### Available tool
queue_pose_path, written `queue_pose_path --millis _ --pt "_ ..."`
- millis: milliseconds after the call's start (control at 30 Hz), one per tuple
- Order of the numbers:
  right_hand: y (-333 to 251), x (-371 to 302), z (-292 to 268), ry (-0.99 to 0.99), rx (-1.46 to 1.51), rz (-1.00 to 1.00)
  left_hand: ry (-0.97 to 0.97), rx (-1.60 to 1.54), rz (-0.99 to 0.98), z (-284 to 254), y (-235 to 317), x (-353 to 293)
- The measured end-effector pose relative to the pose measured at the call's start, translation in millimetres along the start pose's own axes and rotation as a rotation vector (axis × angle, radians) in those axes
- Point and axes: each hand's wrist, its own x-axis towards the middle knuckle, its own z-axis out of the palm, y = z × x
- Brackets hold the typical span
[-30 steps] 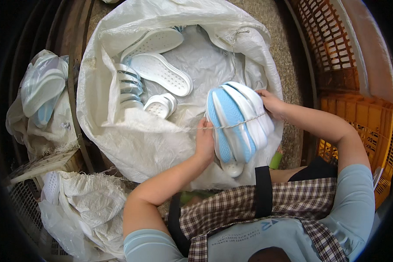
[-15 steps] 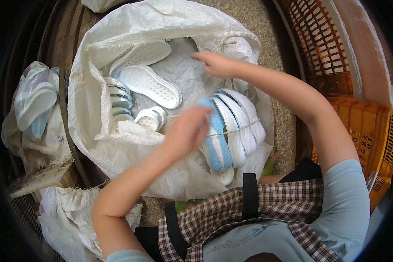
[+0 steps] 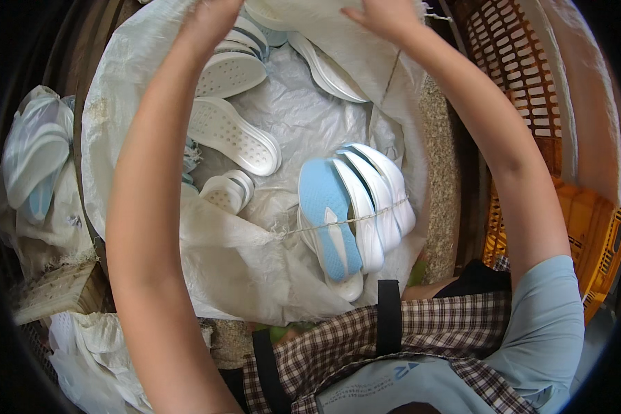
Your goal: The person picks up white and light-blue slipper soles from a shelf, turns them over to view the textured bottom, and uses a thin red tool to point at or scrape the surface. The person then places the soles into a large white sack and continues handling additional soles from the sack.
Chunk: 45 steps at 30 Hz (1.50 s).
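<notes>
A large white woven sack [image 3: 252, 276] stands open in front of me, with a string [image 3: 324, 225] across its near side. My left hand [image 3: 214, 17] is at its far left rim, fingers cut off by the picture's upper edge. At the far right rim is my right hand [image 3: 391, 17], thumb stretched out toward the left, other fingers out of sight. On the sack's near right side, a row of white soles with a light-blue one [image 3: 328, 207] leans together. Inside lie a white studded sole [image 3: 238, 136], smaller white pieces [image 3: 225, 191] and another sole [image 3: 328, 69].
On the left, a clear plastic bag [image 3: 38, 155] holds white and blue soles. Below it are a stack of flat pale pieces [image 3: 62, 293] and a crumpled white sack [image 3: 107, 345]. To the right stand a brown lattice crate [image 3: 514, 62] and an orange crate [image 3: 579, 228].
Both my hands have moved to the far rim, the left one away from the blue-faced soles. The sack's far side is pulled farther away, and more soles show inside.
</notes>
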Motion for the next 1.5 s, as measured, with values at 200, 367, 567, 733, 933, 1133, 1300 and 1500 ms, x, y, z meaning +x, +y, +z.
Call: queue_pose_path --millis 200,367,567,733,933,1133,1300,1500 --pt "-45 -38 26 -0.705 -0.181 -0.343 0.017 0.069 -0.089 0 11 -6" --pt "18 -8 49 -0.155 -0.124 -0.196 0.209 -0.047 0.003 -16 -5 5" --pt "25 -6 127 0.124 -0.164 -0.275 0.026 -0.189 0.061 -25 -26 -6" --pt "10 -7 139 -0.052 0.064 0.024 -0.411 0.176 -0.145 21 -28 -92" --pt "1 3 110 -0.238 0.49 0.148 -0.684 -0.139 -0.364 128 -6 -156" --pt "-15 -34 57 -0.327 1.165 0.31 -0.502 -0.327 -0.453 184 -25 -149" --pt "-12 -63 4 -0.627 1.493 0.447 -0.569 -0.326 -0.458 180 -36 -145" --pt "-4 -66 -13 -0.749 1.571 0.444 -0.457 -0.077 -0.511 177 -23 -137"
